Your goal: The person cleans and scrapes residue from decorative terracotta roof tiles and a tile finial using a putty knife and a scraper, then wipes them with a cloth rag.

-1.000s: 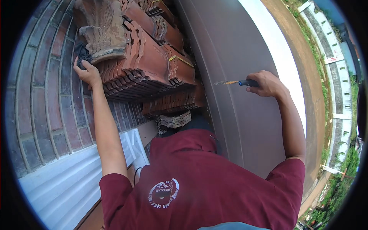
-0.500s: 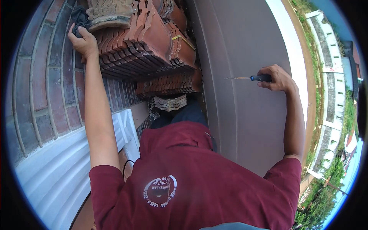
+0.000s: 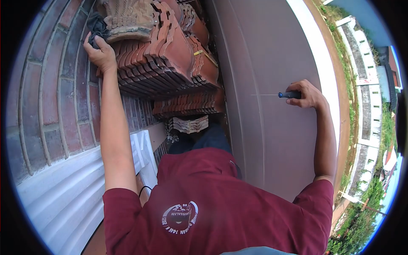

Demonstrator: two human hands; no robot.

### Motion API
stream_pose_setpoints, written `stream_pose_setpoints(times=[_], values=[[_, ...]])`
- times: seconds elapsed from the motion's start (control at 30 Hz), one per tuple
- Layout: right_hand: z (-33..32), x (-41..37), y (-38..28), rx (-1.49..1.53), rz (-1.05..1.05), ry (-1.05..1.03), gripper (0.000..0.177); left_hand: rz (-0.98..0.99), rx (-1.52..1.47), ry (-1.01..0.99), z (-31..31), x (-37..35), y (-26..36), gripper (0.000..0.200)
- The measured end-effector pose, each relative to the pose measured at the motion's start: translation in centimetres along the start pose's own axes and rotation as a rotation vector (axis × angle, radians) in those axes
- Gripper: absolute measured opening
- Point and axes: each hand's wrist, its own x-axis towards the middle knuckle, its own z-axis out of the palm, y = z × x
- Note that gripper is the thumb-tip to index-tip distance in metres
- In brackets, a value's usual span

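At the upper left, my left hand [image 3: 102, 54] is closed on a crumpled black cloth [image 3: 98, 26], its fingers and thumb curled at the cloth's lower edge. The cloth lies against a carved tan ornament [image 3: 127, 19] on top of stacked orange roof tiles [image 3: 157, 59]. My right hand [image 3: 309, 94] is out to the right, wrapped round the dark handle of a screwdriver [image 3: 290, 94] with a blue collar. Its thin shaft points left and overlaps the smooth grey-brown wall [image 3: 280, 144] in this view.
A dark brick wall [image 3: 55, 102] rises on the left above a white corrugated panel [image 3: 63, 191]. More tiles [image 3: 189, 103] are stacked low between the walls, near my legs [image 3: 208, 138]. Beyond the grey-brown wall's white edge [image 3: 323, 46] are greenery and a white-topped boundary wall [image 3: 361, 102].
The whole view has shifted a little, so the tiles and both hands sit slightly lower. The screwdriver shaft has turned a little in the right hand; both grips stay the same.
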Motion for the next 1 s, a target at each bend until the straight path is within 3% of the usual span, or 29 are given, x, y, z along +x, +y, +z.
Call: stream_pose_setpoints(times=[0.27, 1.0], values=[[0.2, -0.2, 0.5, 0.015, 0.008, 0.010, 0.027, -0.074, -0.023, -0.032, -0.2, 0.1, 0.5, 0.030], [0.4, -0.3, 1.1, -0.041, 0.018, 0.017, 0.028, -0.139, -0.031, -0.117, -0.8, 0.9, 1.3, 0.029]])
